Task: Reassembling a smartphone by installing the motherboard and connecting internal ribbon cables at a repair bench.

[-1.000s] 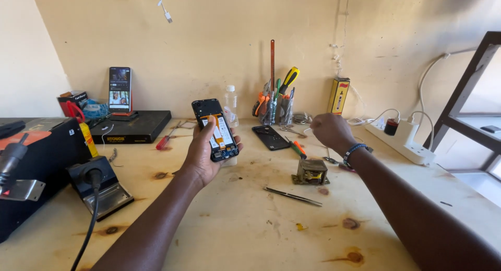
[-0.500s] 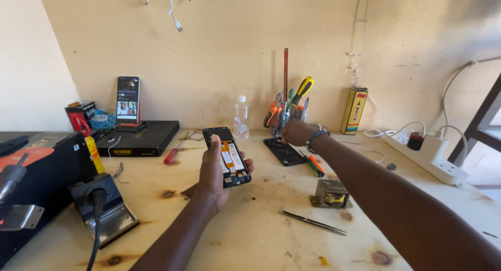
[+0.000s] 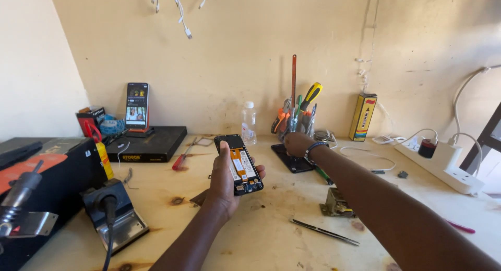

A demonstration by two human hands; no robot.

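My left hand (image 3: 224, 179) holds an opened phone (image 3: 239, 164) with its back cover off, orange and white parts showing, above the wooden bench. My right hand (image 3: 296, 143) is stretched forward to the tool holder (image 3: 298, 122), a cup full of screwdrivers, pliers and a thin saw. Its fingers are curled at the base of the cup, and I cannot see whether they grip a tool. Just under that hand lies a flat black phone cover (image 3: 295, 160).
Tweezers (image 3: 324, 232) and a small metal block (image 3: 336, 204) lie at the front right. A soldering iron stand (image 3: 116, 219) and black case (image 3: 49, 169) fill the left. A propped phone (image 3: 137, 105), clear bottle (image 3: 249, 123), yellow box (image 3: 362, 116) and power strip (image 3: 443, 159) line the back.
My right hand has swung left from the bench's right side to the tool holder. My left hand has lowered the opened phone slightly and tilted it.
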